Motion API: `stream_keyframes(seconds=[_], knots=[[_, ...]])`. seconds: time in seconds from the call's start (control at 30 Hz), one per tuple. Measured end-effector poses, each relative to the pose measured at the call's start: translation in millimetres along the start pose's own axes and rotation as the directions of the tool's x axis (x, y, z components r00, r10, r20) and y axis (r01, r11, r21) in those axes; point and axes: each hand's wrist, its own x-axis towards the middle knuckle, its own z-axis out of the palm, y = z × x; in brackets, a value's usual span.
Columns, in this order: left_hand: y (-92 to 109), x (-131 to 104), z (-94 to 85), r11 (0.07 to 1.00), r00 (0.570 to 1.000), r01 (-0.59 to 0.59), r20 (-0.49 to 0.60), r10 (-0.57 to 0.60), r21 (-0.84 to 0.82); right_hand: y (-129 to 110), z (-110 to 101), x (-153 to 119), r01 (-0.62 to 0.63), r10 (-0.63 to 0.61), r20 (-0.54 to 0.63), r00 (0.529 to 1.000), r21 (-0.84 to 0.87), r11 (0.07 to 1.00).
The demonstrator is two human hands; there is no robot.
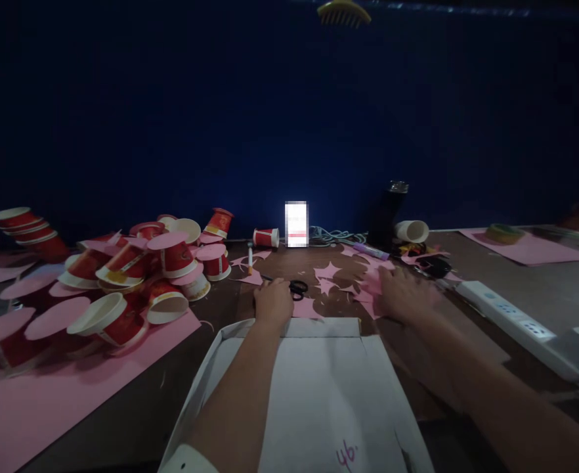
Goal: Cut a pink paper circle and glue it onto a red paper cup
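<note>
My left hand [274,301] reaches past the far edge of a white cardboard box [323,387], fingers curled over the middle of black-handled scissors [298,290]. The handles show to its right and the blade tip to its left. My right hand [404,294], blurred, lies low over pink paper scraps [371,279] with its fingers stretched forward. More jagged pink offcuts [327,270] are scattered between my hands. The box carries a handwritten mark near its close end.
At left, red paper cups [174,256] with pink paper discs crowd a pink sheet [136,378]. A power strip [503,309] runs along the right. Behind are a bright screen [297,223], cables [336,236], a dark bottle [390,210] and a purple tube [371,251].
</note>
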Motion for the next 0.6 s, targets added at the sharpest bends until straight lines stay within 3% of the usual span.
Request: stream_keyframes(seconds=[0.13,0.23,0.33,0.47,0.6], knots=[[-1.2,3.1,-1.5,0.999,1.0,0.017,0.011,-0.017,-0.038,-48.2,-18.2,-14.2,0.26,-0.232,-0.163,0.959,0.183,0.948],[-1.0,4.9,-2.8,0.999,0.999,0.031,0.028,-0.03,-0.036,-87.5,-21.3,-23.5,0.447,-0.44,-0.091,0.893,0.292,0.846],[-0.6,4.7,-3.3,0.999,0.999,0.039,0.026,-0.038,-0.02,-110.2,-14.5,-25.6,0.378,-0.425,0.058,0.903,0.357,0.854],[-0.9,3.7,-2.3,0.998,0.999,0.032,0.005,-0.031,-0.052,-108.8,-4.1,-18.9,0.302,-0.358,0.074,0.931,0.396,0.867],[-3.0,4.1,0.9,0.994,0.999,-0.032,-0.046,0.028,-0.105,-84.7,4.6,-11.7,0.312,-0.364,0.048,0.93,0.419,0.853]])
